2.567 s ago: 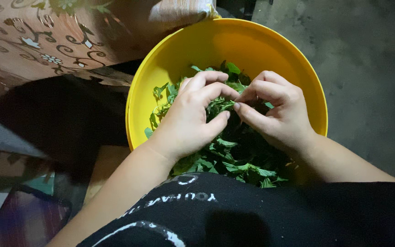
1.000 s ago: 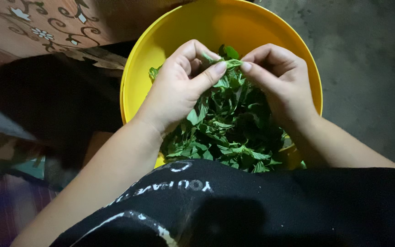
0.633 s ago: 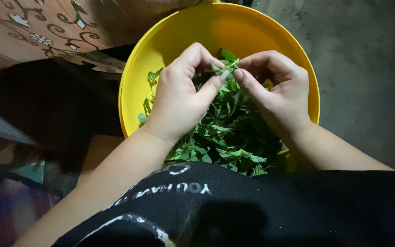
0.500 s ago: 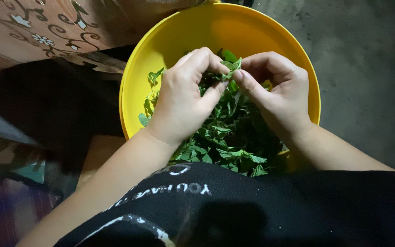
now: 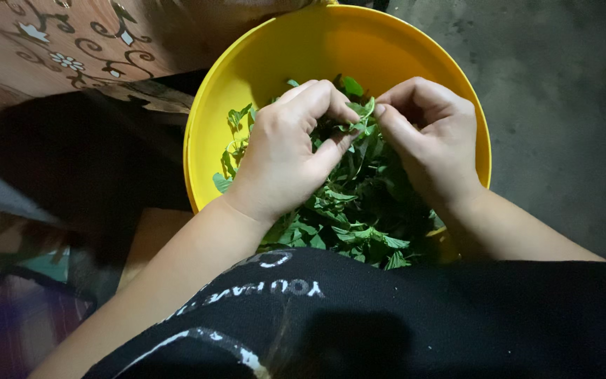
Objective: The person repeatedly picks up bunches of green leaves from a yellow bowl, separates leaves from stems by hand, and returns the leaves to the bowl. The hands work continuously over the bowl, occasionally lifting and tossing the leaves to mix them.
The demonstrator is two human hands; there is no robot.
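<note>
View from above of two bare hands working over a yellow bowl [image 5: 261, 56]. The bowl is round, smooth-walled and bright yellow; its far inner wall is bare, while the near half holds a loose heap of green leaves [image 5: 355, 210]. The leaves are small, pointed and dark to mid green, on thin stems, piled irregularly, with a few sprigs lying against the left inner wall. The left hand [image 5: 285, 158] and the right hand [image 5: 433, 137] meet above the middle of the heap, knuckles raised and fingertips turned toward one another. Between them they pinch a small leafy sprig [image 5: 362, 116], lighter green than the pile below: the left thumb and forefinger are closed narrowly on one side of it, the right thumb and forefinger on the other. The remaining fingers of each hand are curled inward. Below the bowl lies the person's black garment [image 5: 387, 316] with pale print. At upper left, a brown patterned cloth [image 5: 71, 49]; at right, a grey floor [image 5: 562, 105].
</note>
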